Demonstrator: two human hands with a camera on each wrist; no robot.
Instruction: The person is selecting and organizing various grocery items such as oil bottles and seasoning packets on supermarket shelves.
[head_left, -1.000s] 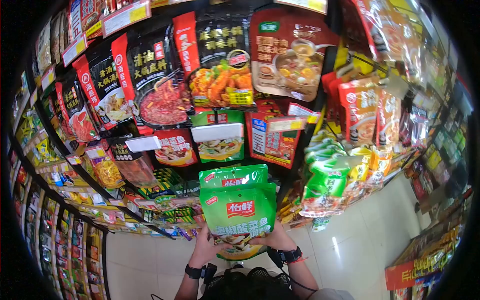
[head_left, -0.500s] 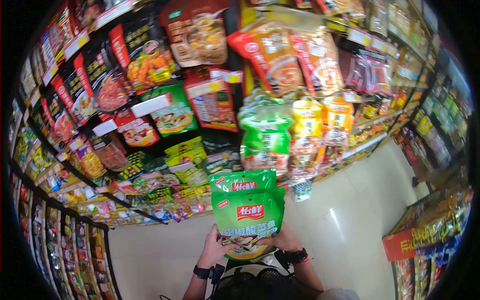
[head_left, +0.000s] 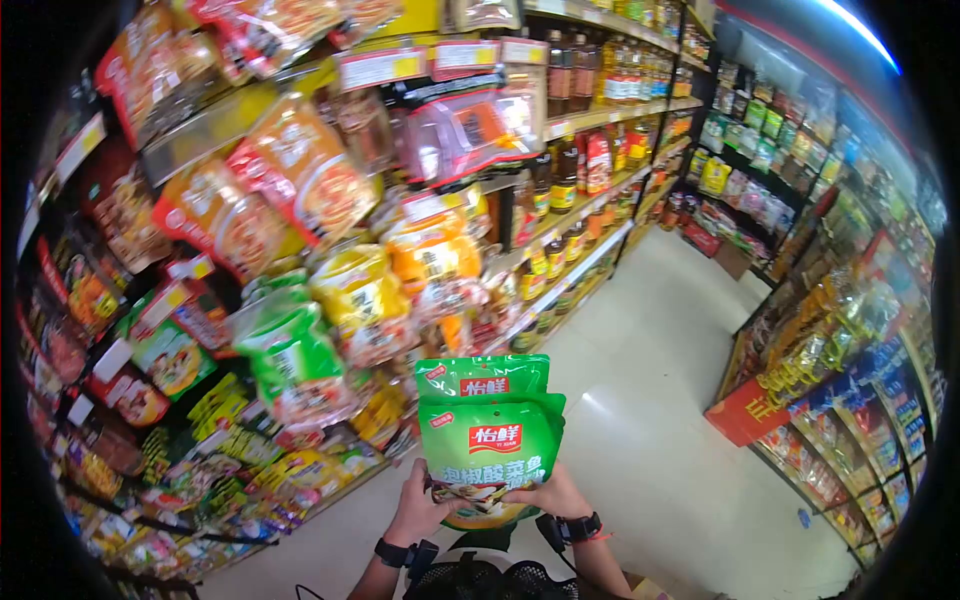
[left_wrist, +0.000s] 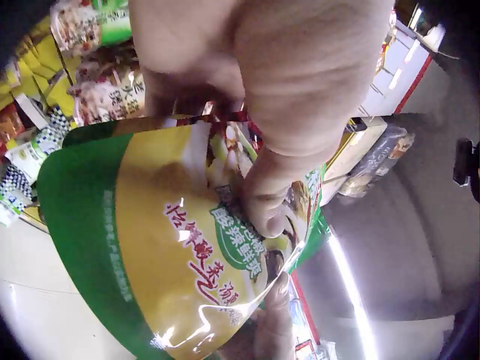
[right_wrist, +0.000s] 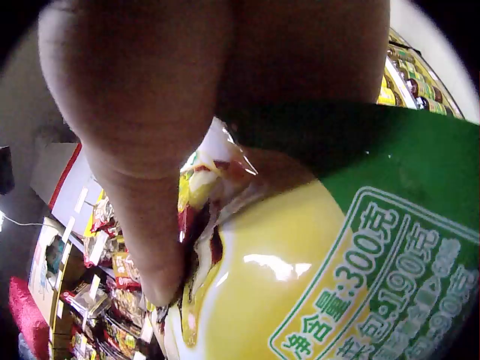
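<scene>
Head view: I see two glossy green plastic pouches (head_left: pixel 489 450) with red logo, one behind other, held upright above pale aisle floor (head_left: pixel 650 400), stocked shelves (head_left: pixel 300 250) to left. Left grip (head_left: pixel 418 505) and right grip (head_left: pixel 555 493) clasp bottom corners. Wrist views alone show thumbs (left_wrist: pixel 266 202) pinching yellow base; rear pouch hidden there, fingers behind mostly unseen.

Two green seasoning pouches are in view, the front pouch (head_left: pixel 490 455) and the back pouch (head_left: pixel 480 375) rising behind it. Two hands grip them, one left hand (head_left: pixel 415 505) and one right hand (head_left: pixel 555 493), each wearing one black wrist strap (head_left: pixel 392 551). The hanging packets (head_left: pixel 300 190) and bottles (head_left: pixel 565 165) along the shelves (head_left: pixel 605 115) are too many to count.
</scene>
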